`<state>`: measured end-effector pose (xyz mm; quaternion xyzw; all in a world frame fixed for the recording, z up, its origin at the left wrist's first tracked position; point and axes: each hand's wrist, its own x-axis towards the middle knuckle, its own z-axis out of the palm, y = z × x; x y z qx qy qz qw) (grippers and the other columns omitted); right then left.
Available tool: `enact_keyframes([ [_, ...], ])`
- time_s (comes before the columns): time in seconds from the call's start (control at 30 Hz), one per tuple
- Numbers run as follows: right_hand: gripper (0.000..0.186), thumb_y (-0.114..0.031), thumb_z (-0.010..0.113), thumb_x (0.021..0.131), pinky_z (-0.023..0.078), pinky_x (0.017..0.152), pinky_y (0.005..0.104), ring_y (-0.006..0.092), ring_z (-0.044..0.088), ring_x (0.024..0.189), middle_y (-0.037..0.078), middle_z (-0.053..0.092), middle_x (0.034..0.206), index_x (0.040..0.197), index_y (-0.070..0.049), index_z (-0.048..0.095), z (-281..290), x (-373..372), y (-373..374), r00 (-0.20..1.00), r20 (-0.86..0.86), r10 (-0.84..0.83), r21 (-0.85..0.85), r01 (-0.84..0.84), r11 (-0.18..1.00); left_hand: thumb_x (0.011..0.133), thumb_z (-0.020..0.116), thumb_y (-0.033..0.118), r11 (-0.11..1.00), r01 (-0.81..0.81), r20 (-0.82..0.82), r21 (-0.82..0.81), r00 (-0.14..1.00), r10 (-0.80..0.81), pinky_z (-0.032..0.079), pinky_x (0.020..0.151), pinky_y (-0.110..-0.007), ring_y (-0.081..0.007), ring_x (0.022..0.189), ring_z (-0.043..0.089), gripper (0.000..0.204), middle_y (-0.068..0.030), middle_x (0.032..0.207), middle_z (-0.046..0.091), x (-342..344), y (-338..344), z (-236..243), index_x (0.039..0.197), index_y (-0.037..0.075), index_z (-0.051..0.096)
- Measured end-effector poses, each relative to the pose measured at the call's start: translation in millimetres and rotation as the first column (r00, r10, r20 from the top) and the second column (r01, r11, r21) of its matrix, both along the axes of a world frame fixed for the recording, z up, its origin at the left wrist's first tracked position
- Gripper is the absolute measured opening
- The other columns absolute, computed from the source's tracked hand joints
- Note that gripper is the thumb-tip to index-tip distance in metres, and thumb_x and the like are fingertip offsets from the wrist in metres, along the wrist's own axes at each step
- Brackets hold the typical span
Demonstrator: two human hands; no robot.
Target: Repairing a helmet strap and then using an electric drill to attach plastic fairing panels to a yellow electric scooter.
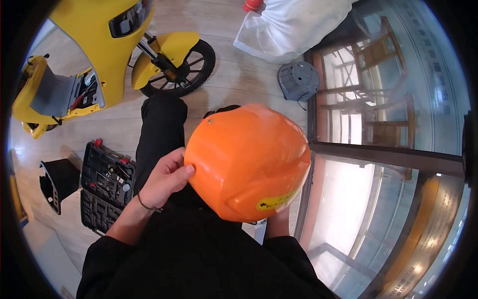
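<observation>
A: How far along, from what shows?

B: Done: orange helmet (pixel 249 164) picked up, above the person's lap; left: neither worn nor set down, so mid-handling by my judgement; yellow scooter (pixel 97 42) stands ahead-left, its footwell compartment (pixel 88 92) uncovered; black toolbox (pixel 88 172) lies unfolded on the floor beside the legs, not packed away.

A: Hands?

B: Left hand (pixel 167 175) grips the helmet's left edge, thumb outside, fingers tucked behind; right hand hidden by the shell, only its forearm (pixel 278 225) showing; clasped or free, cannot tell.

A: Materials, shapes?

B: Helmet glossy, hard, domed, with moulded ridges, a small rivet (pixel 210 121) and a yellow label (pixel 274 201); toolbox dark, with shaped recesses; scooter panels smooth and curved; floor (pixel 231 82) pale, plank-patterned; white cover (pixel 298 30) in soft folds, perhaps cloth, though the view there is poor.
</observation>
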<state>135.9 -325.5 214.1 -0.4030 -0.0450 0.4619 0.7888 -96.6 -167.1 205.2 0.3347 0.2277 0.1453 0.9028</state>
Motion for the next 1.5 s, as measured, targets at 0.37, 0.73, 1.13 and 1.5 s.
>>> enact_keyframes([
  [0.37,0.037,-0.022,0.039,0.099,0.044,0.099,0.0397,0.0258,0.055,0.116,0.014,0.056,0.126,0.128,-0.001,0.05,-6.3,-1.7,0.1,0.996,0.092,0.007,-0.068,-0.001,0.998,0.086,0.067,0.005,0.968,0.165,0.059,0.189,0.982,-0.178,0.049,0.083,-0.023,-0.0079,0.095,0.06,0.036,-0.0029,0.108,0.062,-6.4,-6.0,10.6,0.12,0.0,0.055],
  [0.73,0.037,-0.021,0.039,0.098,0.044,0.099,0.0391,0.0257,0.056,0.115,0.015,0.058,0.124,0.126,0.0,0.051,-25.4,6.1,-3.6,0.915,0.397,0.076,-0.231,0.019,0.973,0.093,0.058,0.022,0.99,0.14,0.049,-0.005,0.989,-0.14,0.038,0.06,-0.015,-0.0012,0.07,0.048,0.047,0.0031,0.093,0.054,-13.0,2.0,-11.2,0.133,0.002,0.042],
  [1.13,0.035,-0.018,0.044,0.098,0.044,0.099,0.0357,0.0234,0.056,0.114,0.014,0.058,0.123,0.125,0.002,0.052,-51.7,37.8,-4.2,0.968,-0.238,0.084,-0.102,-0.11,0.989,0.1,0.041,0.041,0.971,-0.142,-0.297,-0.192,0.951,0.081,0.028,0.047,-0.016,-0.0017,0.052,0.033,0.039,0.0065,0.074,0.05,-29.5,1.4,-53.8,0.117,0.008,0.052],
  [1.5,0.035,-0.019,0.044,0.098,0.043,0.099,0.0341,0.0216,0.055,0.114,0.012,0.058,0.124,0.124,0.002,0.052,-68.3,38.6,-2.9,0.898,-0.432,0.081,-0.032,-0.105,0.994,0.101,0.036,0.041,0.965,-0.155,-0.337,-0.211,0.938,0.077,0.028,0.046,-0.017,-0.0021,0.051,0.033,0.038,0.0066,0.077,0.053,-31.1,6.5,-55.0,0.116,0.01,0.053],
])
